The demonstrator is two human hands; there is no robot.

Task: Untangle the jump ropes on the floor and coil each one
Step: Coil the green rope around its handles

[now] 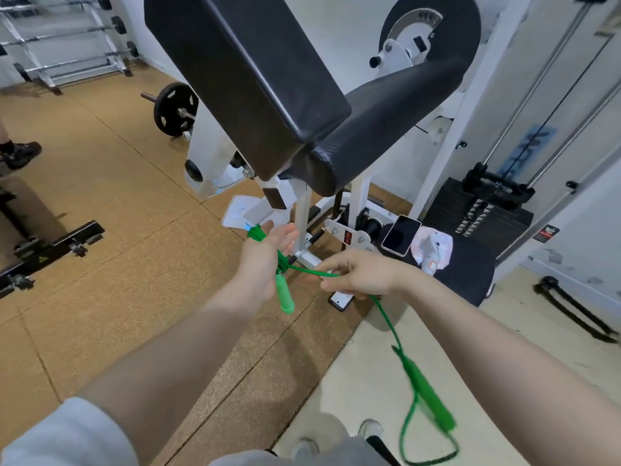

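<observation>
Now the left hand (265, 260), fingers spread, wears coils of green jump rope (304, 269) while the right hand (356, 272) pinches its strand.

Jump rope (386, 314) bright green, both handles same green. Machine pads (248, 72) black, frame (302, 210) white. Floor (117, 183) speckled tan cork; adjoining floor section (363, 375) pale cream. Weight plate (174, 109) black. Phone (401, 235) black-screened, white-edged. Sleeve (67, 435) light grey.
</observation>
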